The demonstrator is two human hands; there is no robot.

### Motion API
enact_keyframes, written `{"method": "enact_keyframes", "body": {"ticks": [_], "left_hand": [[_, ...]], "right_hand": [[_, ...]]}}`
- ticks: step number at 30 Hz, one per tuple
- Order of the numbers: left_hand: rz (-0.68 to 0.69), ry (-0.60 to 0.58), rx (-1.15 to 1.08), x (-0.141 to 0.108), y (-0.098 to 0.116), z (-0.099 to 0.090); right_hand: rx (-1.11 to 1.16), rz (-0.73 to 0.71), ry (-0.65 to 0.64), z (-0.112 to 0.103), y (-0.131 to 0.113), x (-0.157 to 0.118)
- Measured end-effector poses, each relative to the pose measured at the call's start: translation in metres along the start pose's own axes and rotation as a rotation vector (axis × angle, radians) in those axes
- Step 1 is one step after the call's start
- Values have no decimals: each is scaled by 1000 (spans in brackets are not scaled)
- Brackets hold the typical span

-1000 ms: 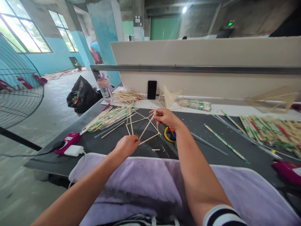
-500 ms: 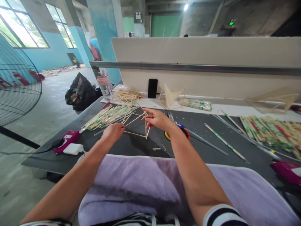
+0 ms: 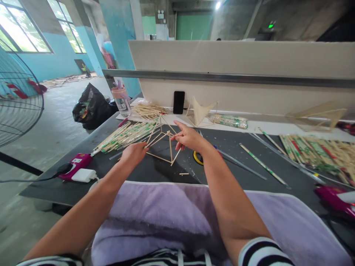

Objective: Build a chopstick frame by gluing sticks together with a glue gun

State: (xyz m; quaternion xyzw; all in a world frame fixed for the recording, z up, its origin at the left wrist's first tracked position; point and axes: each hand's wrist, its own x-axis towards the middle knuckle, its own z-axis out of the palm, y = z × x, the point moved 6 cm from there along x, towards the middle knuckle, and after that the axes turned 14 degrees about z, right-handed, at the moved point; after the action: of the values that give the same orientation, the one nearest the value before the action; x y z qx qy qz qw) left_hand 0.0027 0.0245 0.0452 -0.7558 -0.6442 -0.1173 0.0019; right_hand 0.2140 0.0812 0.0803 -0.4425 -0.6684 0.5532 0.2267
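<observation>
A small open frame of thin wooden sticks [image 3: 171,147] stands over the dark table in front of me, with a peak at its back. My left hand [image 3: 134,153] pinches its left corner between thumb and fingers. At the frame's right side, my right hand [image 3: 190,138] has its index finger stretched out and lifted off the sticks. Its other fingers are bent round a right-hand stick, partly hiding it. A short cut piece of stick [image 3: 183,173] lies just in front of the frame. Scissors with yellow-lined handles [image 3: 197,158] lie partly behind my right forearm.
Bundles of wrapped chopsticks [image 3: 130,135] lie left, more wrapped chopsticks [image 3: 313,155] right. Behind stand loose sticks [image 3: 148,111], a phone [image 3: 179,102], a finished stick-and-thread model [image 3: 201,112] and a jar [image 3: 122,103]. A magenta power strip [image 3: 79,164] sits at the left edge; a purple cloth [image 3: 166,207] covers my lap.
My right index finger has straightened and lifted away from the frame's top right corner. The left hand keeps its pinch. The whole view has shifted slightly.
</observation>
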Motion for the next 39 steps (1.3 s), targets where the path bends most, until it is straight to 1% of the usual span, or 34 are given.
{"method": "enact_keyframes", "body": {"ticks": [2,3,5,7,9,10,12,14,18,20,21,22,23,24,27,28,30,32,35,39], "left_hand": [[-13,50,5,-6,5,-5],[12,77,-6,-7,11,-6],[144,80,-87,-7,29,-4],[313,1,-212,-4,52,7],[420,-89,-298,3,68,20],[450,-117,-321,7,74,25],[491,-144,-353,14,79,34],[521,-153,-387,19,80,40],[541,-156,-463,18,78,47],[534,-172,-484,16,78,51],[533,-177,-490,15,78,53],[534,-177,-495,14,78,55],[535,-173,-500,14,79,56],[536,-165,-506,15,79,57],[539,-136,-516,16,78,60],[538,-125,-516,16,77,61],[533,-112,-519,16,77,63],[530,-112,-525,16,78,63],[521,-124,-539,16,81,63],[533,-145,-552,17,84,62]], "right_hand": [[-25,-5,71,-14,0,-3],[-37,-3,120,-21,0,-5],[-60,7,234,-33,-4,-10],[-75,3,347,-40,-10,-17],[-77,-6,426,-40,-15,-23],[-84,3,443,-38,-15,-25],[-130,46,451,-36,-13,-28],[-208,77,473,-43,-8,-33],[-325,82,597,-77,11,-49],[-331,112,655,-87,26,-56],[-338,121,670,-86,34,-57],[-362,116,670,-79,41,-56],[-400,95,646,-68,46,-53],[-466,49,599,-51,50,-49],[-672,-140,397,6,59,-37],[-711,-187,343,21,62,-34],[-742,-249,276,40,69,-31],[-745,-271,250,46,76,-29],[-757,-257,224,46,84,-28],[-764,-233,218,44,84,-29]]}}
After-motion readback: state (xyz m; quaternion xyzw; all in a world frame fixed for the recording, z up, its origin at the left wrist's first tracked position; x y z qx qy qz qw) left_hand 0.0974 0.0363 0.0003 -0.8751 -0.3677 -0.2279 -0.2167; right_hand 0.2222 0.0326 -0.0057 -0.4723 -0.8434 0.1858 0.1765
